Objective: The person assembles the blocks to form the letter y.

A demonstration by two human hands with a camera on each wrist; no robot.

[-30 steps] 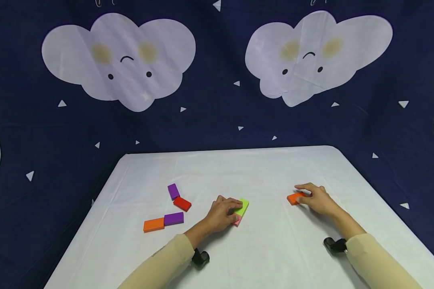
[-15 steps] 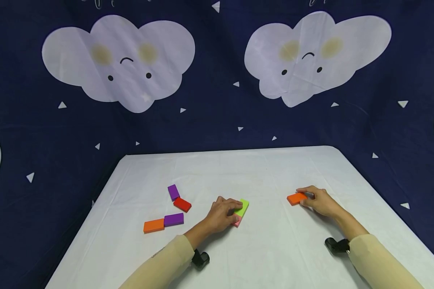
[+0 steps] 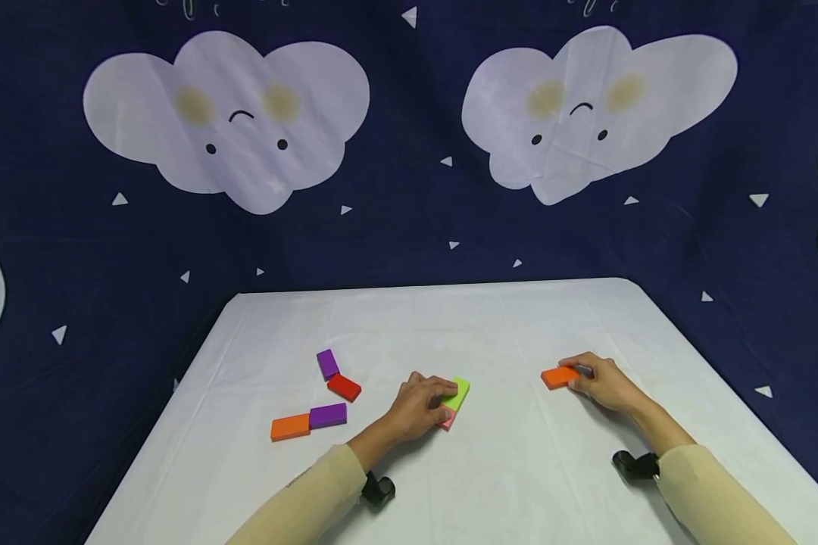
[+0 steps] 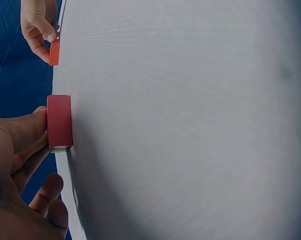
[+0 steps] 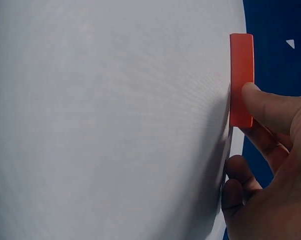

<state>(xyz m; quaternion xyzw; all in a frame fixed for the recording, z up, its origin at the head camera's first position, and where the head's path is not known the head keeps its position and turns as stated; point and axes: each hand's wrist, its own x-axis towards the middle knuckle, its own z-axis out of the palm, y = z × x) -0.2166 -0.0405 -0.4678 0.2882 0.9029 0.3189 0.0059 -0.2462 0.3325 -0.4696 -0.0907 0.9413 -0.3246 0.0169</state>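
Observation:
In the head view my left hand [image 3: 419, 406] is at the middle of the white table, its thumb and fingers around a lime-green block [image 3: 459, 393] and a pink block [image 3: 448, 418] lying end to end. The left wrist view shows the thumb at the edge of the pink block [image 4: 59, 121], with a sliver of green behind. Farther right, my right hand [image 3: 603, 384] pinches the right end of a flat orange block [image 3: 557, 378] between thumb and index finger. In the right wrist view the thumb lies against the orange block's [image 5: 241, 65] near side; the other fingers curl loosely below.
Left of my left hand, a second orange block [image 3: 290, 428] lies end to end with a purple block [image 3: 328, 415]. Behind them a red block [image 3: 344, 387] meets another purple block [image 3: 327, 364]. A dark blue cloth with clouds [image 3: 402, 250] hangs behind the table [image 3: 504, 469].
My right thumb and index finger have slid slightly right along the orange block, to its right end. My left hand and the other blocks stay in place.

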